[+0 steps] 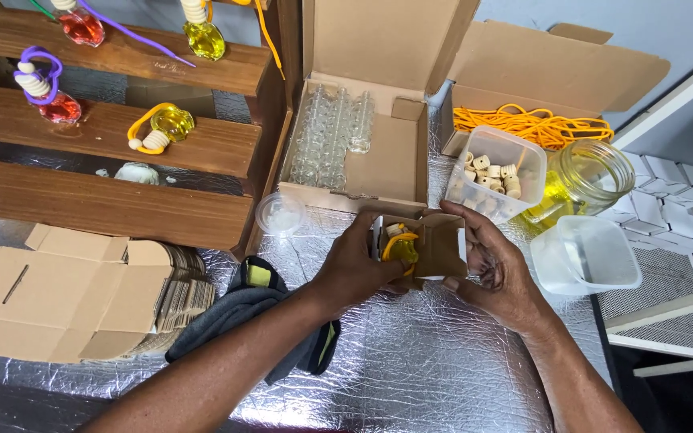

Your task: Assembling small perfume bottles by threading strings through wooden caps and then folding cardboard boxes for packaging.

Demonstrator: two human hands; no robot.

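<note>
My left hand and my right hand both grip a small brown cardboard box over the silver foil table. Inside the open box sits a little glass bottle of yellow liquid with an orange cord and a wooden cap. My left thumb rests near the bottle at the box's left side; my right fingers press the box's right flap.
A wooden stepped rack at left holds red and yellow bottles. Behind stand a carton of empty glass bottles, a tub of wooden caps, orange cords, a jar of yellow liquid, a plastic container, flat box blanks, and a dark cloth.
</note>
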